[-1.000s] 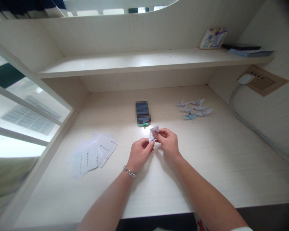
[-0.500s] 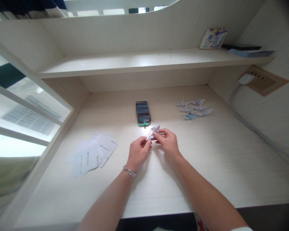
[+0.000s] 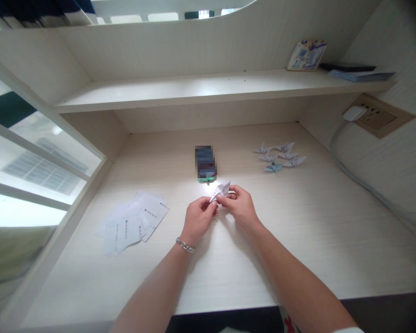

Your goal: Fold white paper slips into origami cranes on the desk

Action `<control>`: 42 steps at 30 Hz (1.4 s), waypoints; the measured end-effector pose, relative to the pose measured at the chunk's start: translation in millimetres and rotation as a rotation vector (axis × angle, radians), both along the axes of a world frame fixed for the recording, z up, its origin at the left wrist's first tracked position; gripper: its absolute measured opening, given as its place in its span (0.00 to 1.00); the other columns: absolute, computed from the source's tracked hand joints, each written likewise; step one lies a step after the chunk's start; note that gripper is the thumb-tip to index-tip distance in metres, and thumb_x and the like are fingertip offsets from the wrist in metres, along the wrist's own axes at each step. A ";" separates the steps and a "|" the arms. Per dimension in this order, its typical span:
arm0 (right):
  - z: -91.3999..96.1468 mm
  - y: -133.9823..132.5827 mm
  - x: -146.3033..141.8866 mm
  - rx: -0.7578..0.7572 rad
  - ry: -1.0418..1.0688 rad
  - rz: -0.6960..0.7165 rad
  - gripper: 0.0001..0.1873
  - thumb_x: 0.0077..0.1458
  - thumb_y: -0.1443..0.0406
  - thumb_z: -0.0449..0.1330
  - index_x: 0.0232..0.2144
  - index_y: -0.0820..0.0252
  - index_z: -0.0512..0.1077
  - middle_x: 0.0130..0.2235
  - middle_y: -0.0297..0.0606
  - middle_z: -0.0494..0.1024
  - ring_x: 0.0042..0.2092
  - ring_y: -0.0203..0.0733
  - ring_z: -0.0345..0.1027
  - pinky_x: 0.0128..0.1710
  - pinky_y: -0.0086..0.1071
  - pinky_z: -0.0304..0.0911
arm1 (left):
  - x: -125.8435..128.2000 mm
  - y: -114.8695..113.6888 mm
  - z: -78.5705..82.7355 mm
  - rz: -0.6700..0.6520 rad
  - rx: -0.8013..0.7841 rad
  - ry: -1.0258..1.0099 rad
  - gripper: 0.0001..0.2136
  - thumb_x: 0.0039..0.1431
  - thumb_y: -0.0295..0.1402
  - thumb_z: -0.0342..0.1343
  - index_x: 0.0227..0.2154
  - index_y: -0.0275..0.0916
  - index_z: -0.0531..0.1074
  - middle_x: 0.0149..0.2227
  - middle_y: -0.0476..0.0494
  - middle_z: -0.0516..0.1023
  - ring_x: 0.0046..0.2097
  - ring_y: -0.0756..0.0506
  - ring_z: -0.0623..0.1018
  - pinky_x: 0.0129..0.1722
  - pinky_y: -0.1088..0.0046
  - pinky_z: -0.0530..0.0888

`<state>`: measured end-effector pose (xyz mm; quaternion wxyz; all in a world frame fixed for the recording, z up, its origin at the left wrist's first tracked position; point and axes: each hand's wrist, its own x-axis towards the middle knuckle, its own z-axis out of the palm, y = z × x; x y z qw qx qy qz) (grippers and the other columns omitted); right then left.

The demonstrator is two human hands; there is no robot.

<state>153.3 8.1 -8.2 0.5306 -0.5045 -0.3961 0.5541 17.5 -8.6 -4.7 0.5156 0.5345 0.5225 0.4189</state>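
A small white folded paper piece (image 3: 222,188), pointed at both ends and faintly printed, is held between both hands over the middle of the desk. Thumb and fingers of my left hand (image 3: 198,216) pinch its lower left tip. My right hand (image 3: 241,206) grips its lower right side, with the thumb on the near face and the fingers partly hidden behind. Just beyond the hands lies a phone (image 3: 205,162) with a blurred screen and a green lower end. To the far right sit several white paper cranes (image 3: 284,148) and a light blue one (image 3: 273,167).
Fanned white paper sheets (image 3: 126,229) with small print lie on the left of the desk (image 3: 208,277). A shelf (image 3: 180,90) spans the back, holding a small packet (image 3: 305,55) and flat items. On the right, a cable (image 3: 364,185) hangs from a wall socket (image 3: 381,115).
My right thumb has slid slightly down and left along the folded paper, toward its lower tip. My left hand has shifted a little left. The other things stay where they were.
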 end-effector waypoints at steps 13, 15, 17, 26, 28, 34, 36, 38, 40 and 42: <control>2.4 -0.4 1.5 0.021 0.001 0.010 0.20 0.38 0.60 0.67 0.35 0.63 0.71 0.28 0.41 0.79 0.29 0.44 0.73 0.29 0.33 0.65 | 0.2 1.8 2.2 -0.024 -0.172 -0.278 0.12 0.51 0.37 0.57 0.32 0.31 0.73 0.29 0.42 0.75 0.29 0.50 0.75 0.30 0.75 0.72; 2.4 -0.1 2.0 0.012 -0.020 -0.006 0.21 0.37 0.60 0.68 0.35 0.63 0.71 0.28 0.41 0.79 0.30 0.45 0.73 0.30 0.33 0.66 | -1.1 2.1 1.7 -0.041 -0.162 -0.269 0.12 0.52 0.37 0.56 0.33 0.32 0.73 0.29 0.42 0.75 0.29 0.50 0.75 0.30 0.74 0.73; 2.3 0.2 2.5 0.008 -0.035 -0.015 0.21 0.38 0.60 0.67 0.35 0.63 0.71 0.28 0.41 0.79 0.31 0.45 0.73 0.31 0.34 0.66 | -2.8 2.5 1.5 -0.058 -0.141 -0.248 0.13 0.53 0.38 0.56 0.34 0.32 0.73 0.30 0.41 0.76 0.30 0.50 0.75 0.31 0.73 0.73; 6.0 -0.8 1.9 0.026 -0.039 -0.028 0.20 0.39 0.60 0.66 0.35 0.63 0.70 0.28 0.41 0.79 0.31 0.46 0.74 0.31 0.34 0.66 | -4.3 2.7 5.2 -0.092 -0.149 -0.248 0.11 0.52 0.36 0.56 0.34 0.32 0.73 0.31 0.41 0.76 0.31 0.49 0.75 0.33 0.71 0.73; 6.7 -1.7 1.1 0.043 -0.031 -0.021 0.19 0.40 0.60 0.66 0.35 0.62 0.70 0.29 0.41 0.79 0.31 0.45 0.74 0.31 0.33 0.66 | -3.3 2.0 6.0 -0.080 -0.140 -0.226 0.11 0.50 0.35 0.58 0.34 0.32 0.73 0.30 0.42 0.76 0.30 0.49 0.75 0.32 0.72 0.73; 7.0 -3.8 -2.0 0.090 -0.081 -0.010 0.18 0.41 0.61 0.65 0.36 0.62 0.69 0.29 0.40 0.79 0.30 0.43 0.73 0.30 0.32 0.66 | -2.5 1.4 6.7 -0.014 -0.091 -0.120 0.13 0.50 0.40 0.57 0.28 0.32 0.72 0.25 0.43 0.75 0.27 0.50 0.74 0.27 0.75 0.71; 7.1 -4.0 -2.7 0.103 -0.083 -0.006 0.18 0.42 0.61 0.65 0.36 0.61 0.69 0.29 0.40 0.79 0.31 0.44 0.74 0.30 0.33 0.66 | -2.5 1.7 6.6 -0.004 -0.086 -0.118 0.14 0.50 0.42 0.57 0.28 0.32 0.72 0.26 0.43 0.75 0.27 0.50 0.74 0.26 0.75 0.70; 7.5 -4.0 -3.2 0.109 -0.081 -0.006 0.18 0.41 0.60 0.65 0.36 0.61 0.69 0.29 0.39 0.79 0.31 0.44 0.74 0.31 0.33 0.66 | -2.3 2.1 6.5 0.005 -0.089 -0.124 0.15 0.50 0.43 0.57 0.28 0.32 0.72 0.26 0.43 0.75 0.27 0.50 0.74 0.26 0.75 0.70; 8.1 -4.0 -3.4 0.105 -0.078 -0.005 0.19 0.41 0.60 0.65 0.36 0.61 0.69 0.29 0.39 0.79 0.31 0.45 0.74 0.31 0.33 0.67 | -2.0 2.4 6.8 0.012 -0.100 -0.134 0.15 0.50 0.43 0.57 0.27 0.32 0.72 0.26 0.43 0.75 0.27 0.50 0.74 0.26 0.76 0.70; 9.0 -4.0 -3.5 0.101 -0.074 -0.001 0.19 0.41 0.60 0.66 0.36 0.61 0.69 0.29 0.39 0.79 0.31 0.45 0.74 0.30 0.33 0.67 | -2.2 2.6 7.6 0.013 -0.118 -0.155 0.14 0.50 0.42 0.57 0.27 0.32 0.73 0.26 0.43 0.75 0.27 0.50 0.74 0.27 0.76 0.70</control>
